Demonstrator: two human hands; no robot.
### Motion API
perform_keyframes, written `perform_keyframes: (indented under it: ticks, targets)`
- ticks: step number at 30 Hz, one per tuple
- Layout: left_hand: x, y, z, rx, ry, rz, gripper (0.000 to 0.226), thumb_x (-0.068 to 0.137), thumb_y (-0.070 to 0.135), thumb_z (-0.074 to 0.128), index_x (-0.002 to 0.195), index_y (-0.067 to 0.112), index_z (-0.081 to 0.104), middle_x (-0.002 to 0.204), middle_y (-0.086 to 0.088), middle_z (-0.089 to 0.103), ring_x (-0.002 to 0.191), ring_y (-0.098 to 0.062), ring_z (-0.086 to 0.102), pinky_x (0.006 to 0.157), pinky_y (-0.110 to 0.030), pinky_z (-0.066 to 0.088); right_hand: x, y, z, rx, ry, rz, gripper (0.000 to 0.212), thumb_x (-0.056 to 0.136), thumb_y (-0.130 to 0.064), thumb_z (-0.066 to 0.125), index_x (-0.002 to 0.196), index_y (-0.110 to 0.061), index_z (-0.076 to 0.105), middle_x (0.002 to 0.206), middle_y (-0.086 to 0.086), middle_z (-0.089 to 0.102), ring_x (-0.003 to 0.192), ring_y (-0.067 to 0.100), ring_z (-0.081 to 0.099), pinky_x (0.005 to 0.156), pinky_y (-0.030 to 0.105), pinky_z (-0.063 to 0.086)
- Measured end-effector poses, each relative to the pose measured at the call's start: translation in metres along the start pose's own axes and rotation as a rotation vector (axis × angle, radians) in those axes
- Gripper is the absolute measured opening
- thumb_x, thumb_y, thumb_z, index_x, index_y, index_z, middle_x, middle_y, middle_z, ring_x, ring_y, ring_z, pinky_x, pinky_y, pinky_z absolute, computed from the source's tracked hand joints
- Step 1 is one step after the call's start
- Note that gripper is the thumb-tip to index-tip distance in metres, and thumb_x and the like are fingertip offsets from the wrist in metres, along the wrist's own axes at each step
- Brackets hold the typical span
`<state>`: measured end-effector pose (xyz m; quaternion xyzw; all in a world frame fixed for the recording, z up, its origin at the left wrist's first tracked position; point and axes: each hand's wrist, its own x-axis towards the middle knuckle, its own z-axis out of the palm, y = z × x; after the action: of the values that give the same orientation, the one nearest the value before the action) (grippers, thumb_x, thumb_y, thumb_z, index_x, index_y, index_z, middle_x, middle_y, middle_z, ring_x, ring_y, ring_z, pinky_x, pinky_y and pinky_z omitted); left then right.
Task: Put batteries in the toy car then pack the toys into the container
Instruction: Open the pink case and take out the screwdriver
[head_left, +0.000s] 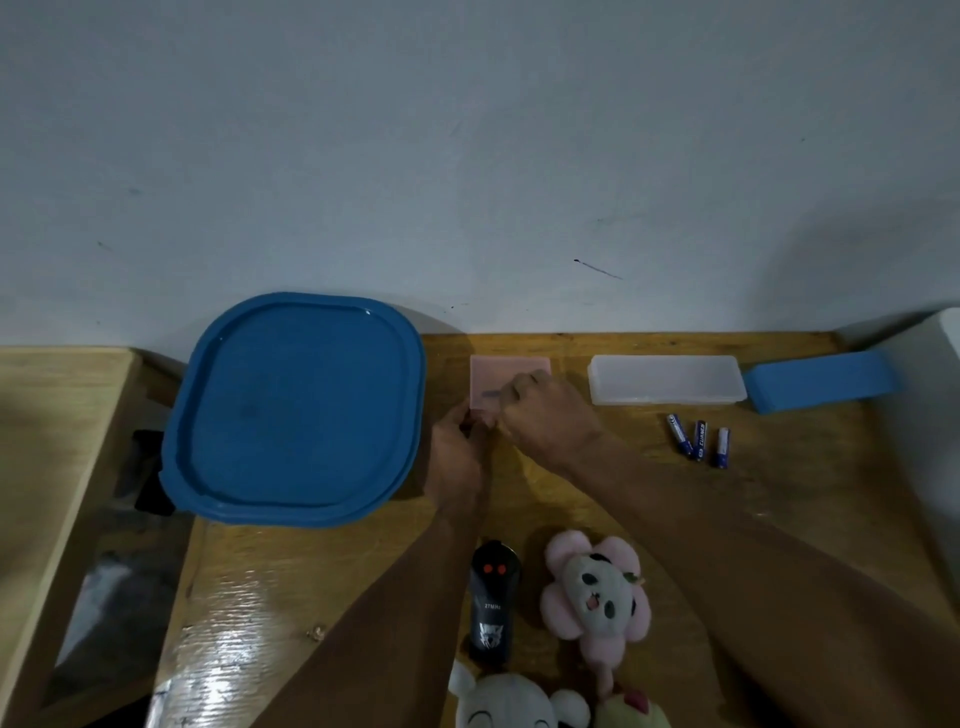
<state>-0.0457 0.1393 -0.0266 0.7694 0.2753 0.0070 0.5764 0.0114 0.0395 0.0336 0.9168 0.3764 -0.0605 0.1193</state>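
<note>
- My left hand (457, 457) and my right hand (545, 410) meet at the near edge of a flat, pale pink rectangular box (511, 375) lying at the table's twelve o'clock, against the wall.
- Left fingers are curled narrow at the pink box's near left corner; what they pinch is hidden, so I cannot tell whether they hold anything.
- Right fingertips are bunched close together on the box's top beside a small purple mark; whether they grasp something I cannot tell.
- The toy car is not identifiable; the black, bottle-shaped plastic toy with two red dots (493, 603) lies at six o'clock between my forearms, its narrow end toward the wall, white lettering on its body.
- Three blue-and-white cylindrical batteries (698, 439) lie loose at two o'clock, side by side and slightly splayed, near a clear rectangular plastic case (665, 379).
- The large blue rounded-square plastic container lid (296, 410) covers the container at ten o'clock, just beside my left hand.
- A pink flower-shaped plush with a panda face (597, 592) lies at five o'clock; a white plush (509, 701) and a yellow-green plush (631, 714) sit at the near edge.
- The glossy wooden table (779, 493) carries everything.
</note>
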Motion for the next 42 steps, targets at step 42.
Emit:
perform_keyframes:
  ticks: [42]
  targets:
    - [0.005,0.014,-0.011,0.068,-0.125,0.138,0.023,0.090,0.015,0.062,0.110,0.024,0.068,0.093,0.013,0.070,0.082,0.006,0.061,0.058,-0.004,0.039,0.017,0.038,0.022,0.687,0.204,0.597,0.014,0.086,-0.016,0.066,0.099,-0.014,0.070,0.106,0.009,0.062,0.093,0.025,0.061,0.077,0.035,0.052]
